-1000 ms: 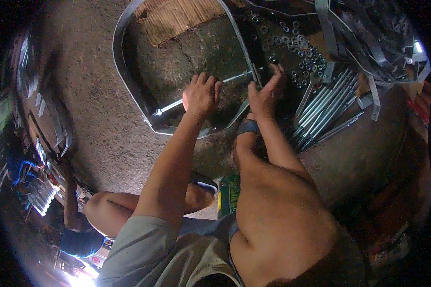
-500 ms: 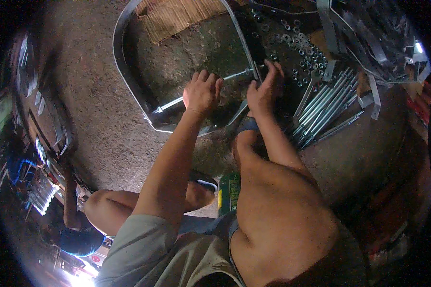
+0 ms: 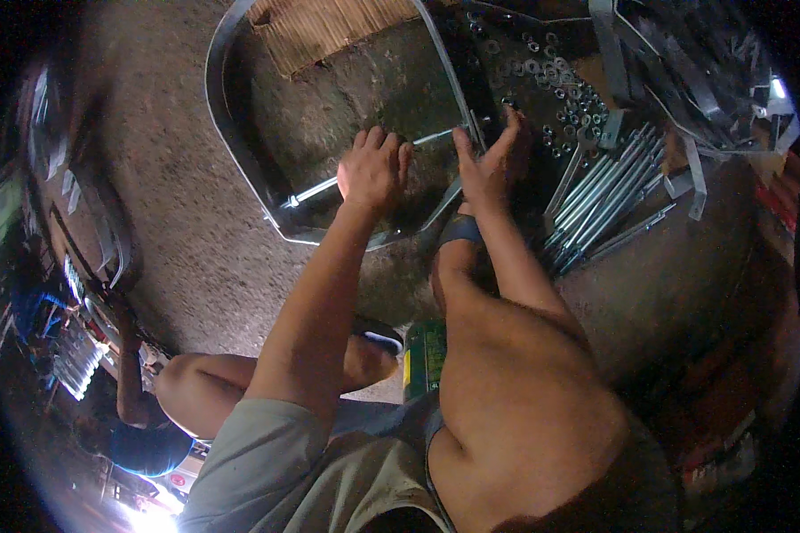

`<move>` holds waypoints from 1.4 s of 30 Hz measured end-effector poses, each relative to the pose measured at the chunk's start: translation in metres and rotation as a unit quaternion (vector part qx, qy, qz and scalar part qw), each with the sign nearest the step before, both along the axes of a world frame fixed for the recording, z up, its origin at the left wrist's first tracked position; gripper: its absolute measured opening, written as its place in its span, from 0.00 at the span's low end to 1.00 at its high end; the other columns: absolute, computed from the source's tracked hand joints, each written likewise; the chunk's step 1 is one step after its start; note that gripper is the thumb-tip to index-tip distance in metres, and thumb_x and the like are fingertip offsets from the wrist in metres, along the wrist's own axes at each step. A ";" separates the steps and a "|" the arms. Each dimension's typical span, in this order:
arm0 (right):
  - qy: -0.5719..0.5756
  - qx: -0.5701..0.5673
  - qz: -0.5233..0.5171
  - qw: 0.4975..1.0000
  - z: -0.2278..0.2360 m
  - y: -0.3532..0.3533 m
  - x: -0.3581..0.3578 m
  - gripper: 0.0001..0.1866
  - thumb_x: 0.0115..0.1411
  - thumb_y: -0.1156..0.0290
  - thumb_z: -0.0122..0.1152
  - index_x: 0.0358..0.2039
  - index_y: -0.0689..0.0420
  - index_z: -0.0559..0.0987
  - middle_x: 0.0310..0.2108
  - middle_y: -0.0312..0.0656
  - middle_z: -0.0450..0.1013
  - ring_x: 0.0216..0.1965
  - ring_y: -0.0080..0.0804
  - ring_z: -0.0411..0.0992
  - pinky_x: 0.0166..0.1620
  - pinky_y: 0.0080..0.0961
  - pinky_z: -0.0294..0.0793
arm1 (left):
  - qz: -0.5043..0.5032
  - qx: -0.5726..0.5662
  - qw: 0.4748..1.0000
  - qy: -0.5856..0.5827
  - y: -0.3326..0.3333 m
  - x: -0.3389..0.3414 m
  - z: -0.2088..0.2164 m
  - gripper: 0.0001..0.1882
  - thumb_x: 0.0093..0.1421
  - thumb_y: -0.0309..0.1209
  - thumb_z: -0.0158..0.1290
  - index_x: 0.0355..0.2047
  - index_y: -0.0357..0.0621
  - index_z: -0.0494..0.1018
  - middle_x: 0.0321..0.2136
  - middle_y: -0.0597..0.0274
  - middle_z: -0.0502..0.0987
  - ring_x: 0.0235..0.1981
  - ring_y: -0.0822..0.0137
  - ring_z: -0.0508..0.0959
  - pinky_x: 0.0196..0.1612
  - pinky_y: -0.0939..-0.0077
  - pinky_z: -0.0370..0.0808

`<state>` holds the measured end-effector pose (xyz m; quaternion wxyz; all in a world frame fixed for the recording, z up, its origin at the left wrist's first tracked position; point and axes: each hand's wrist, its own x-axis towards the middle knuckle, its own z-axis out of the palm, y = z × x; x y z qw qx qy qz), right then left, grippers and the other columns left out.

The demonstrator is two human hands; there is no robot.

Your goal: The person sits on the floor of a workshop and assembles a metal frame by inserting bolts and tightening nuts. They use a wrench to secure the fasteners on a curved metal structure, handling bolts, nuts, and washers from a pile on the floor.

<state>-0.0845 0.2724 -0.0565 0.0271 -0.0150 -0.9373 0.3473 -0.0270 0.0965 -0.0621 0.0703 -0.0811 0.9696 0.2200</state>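
A large metal band (image 3: 225,124), bent into a loop, lies on the floor in front of me. A threaded rod (image 3: 316,191) spans it from the left side to the right side, with a nut (image 3: 291,202) near its left end. My left hand (image 3: 373,171) is closed over the middle of the rod, knuckles up. At the rod's right end, my right hand (image 3: 489,169) is spread, thumb and forefinger apart on either side of the band's edge. Its lower fingers are partly hidden.
To the right lie a pile of threaded rods (image 3: 604,200), a wrench (image 3: 567,178) and scattered nuts and washers (image 3: 573,98). Bent metal strips (image 3: 702,80) are heaped behind them. Cardboard (image 3: 329,31) lies at the far side. Another person's arm (image 3: 132,373) shows at lower left.
My right thumb has lifted toward the rod's end and the fingers have shifted around the band's edge. The loop has moved slightly left; my left hand keeps its hold.
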 end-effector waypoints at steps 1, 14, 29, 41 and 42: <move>0.011 0.017 0.016 1.000 -0.003 0.001 0.001 0.40 0.52 0.65 0.72 0.62 0.61 0.64 0.61 0.58 0.62 0.65 0.59 0.57 0.67 0.51 0.55 | 0.001 -0.006 1.000 0.003 0.000 0.000 0.000 0.15 0.67 0.43 0.49 0.37 0.45 0.76 0.38 0.52 0.75 0.43 0.48 0.76 0.41 0.54 0.77; 0.008 0.012 0.011 1.000 -0.020 0.013 0.003 0.41 0.53 0.61 0.72 0.62 0.62 0.64 0.61 0.59 0.63 0.64 0.58 0.59 0.67 0.49 0.55 | -0.002 -0.017 1.000 0.013 0.001 0.000 -0.004 0.14 0.67 0.44 0.49 0.34 0.48 0.75 0.37 0.57 0.73 0.42 0.52 0.75 0.42 0.56 0.75; 0.020 0.004 0.021 1.000 -0.011 0.007 0.002 0.37 0.54 0.63 0.72 0.60 0.60 0.65 0.59 0.56 0.63 0.63 0.55 0.60 0.66 0.48 0.57 | -0.004 -0.003 1.000 -0.003 0.001 0.000 -0.001 0.14 0.67 0.43 0.48 0.35 0.47 0.75 0.38 0.55 0.74 0.43 0.51 0.75 0.41 0.55 0.76; -0.114 -0.225 0.228 0.940 0.044 -0.035 0.016 0.27 0.51 0.75 0.72 0.53 0.55 0.76 0.49 0.46 0.72 0.51 0.43 0.72 0.52 0.35 0.74 | 0.387 0.653 0.644 0.092 -0.023 -0.001 0.000 0.38 0.67 0.66 0.39 0.65 0.52 0.60 0.40 0.61 0.72 0.35 0.63 0.71 0.44 0.65 0.71; -0.137 -0.248 0.240 0.928 0.052 -0.038 0.019 0.28 0.51 0.75 0.72 0.54 0.54 0.76 0.49 0.46 0.72 0.50 0.42 0.72 0.52 0.34 0.74 | 0.388 0.711 0.584 0.063 -0.017 0.001 0.026 0.40 0.66 0.68 0.38 0.66 0.52 0.58 0.40 0.61 0.72 0.35 0.63 0.71 0.44 0.64 0.71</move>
